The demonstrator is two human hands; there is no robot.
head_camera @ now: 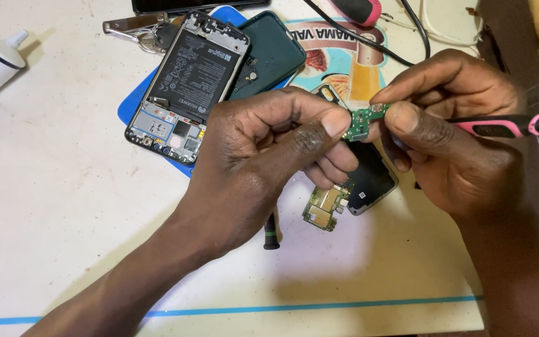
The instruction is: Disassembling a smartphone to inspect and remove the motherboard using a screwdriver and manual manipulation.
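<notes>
Your left hand (263, 156) and right hand (450, 137) pinch a small green circuit board (362, 122) between thumb and fingers, above the opened phone (185, 87)'s right side. Right fingers also clamp a pink-handled tool (506, 126). A second board (325, 209) lies on the tabletop (51, 187) below.

The small green circuit board (363, 122) was matt laminate with bright metal contacts. The pink-and-black tool handle (506, 126) looked like smooth, slightly glossy plastic. The white tabletop (51, 187) was matt and scuffed, and the opened phone (188, 87) showed a matt black battery face.
</notes>
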